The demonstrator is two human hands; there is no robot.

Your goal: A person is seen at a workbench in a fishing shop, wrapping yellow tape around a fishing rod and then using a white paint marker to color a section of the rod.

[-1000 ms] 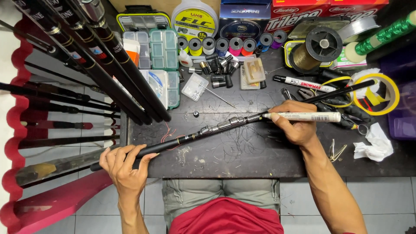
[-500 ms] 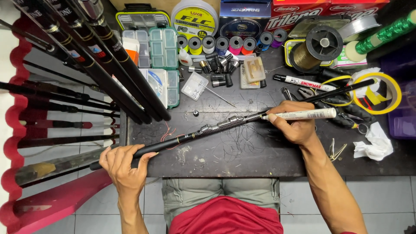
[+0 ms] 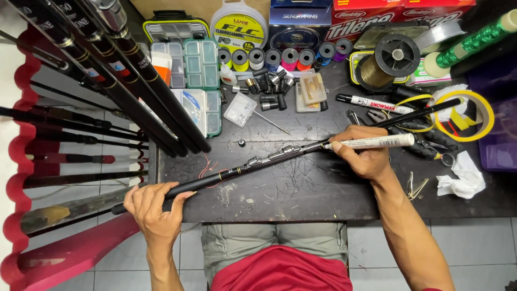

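A long black fishing rod [image 3: 269,158] with metal line guides lies slanted across the dark worktable [image 3: 301,199]. My left hand [image 3: 153,207] grips its thick butt end at the table's front left corner. My right hand [image 3: 362,153] holds a white marker pen [image 3: 377,141] with its tip against the rod, just right of the guides. The rod's thin end runs up to the right toward the yellow tape rolls [image 3: 468,116].
Several black rods [image 3: 124,81] lean across the table's left side over a red rack [image 3: 32,161]. Tackle boxes [image 3: 186,64], line spools [image 3: 396,59], small metal parts [image 3: 269,89], a second marker [image 3: 374,102], and crumpled tissue [image 3: 458,175] crowd the back and right.
My right hand has slid the marker slightly left along the rod. The left hand and the rod hold nearly still.
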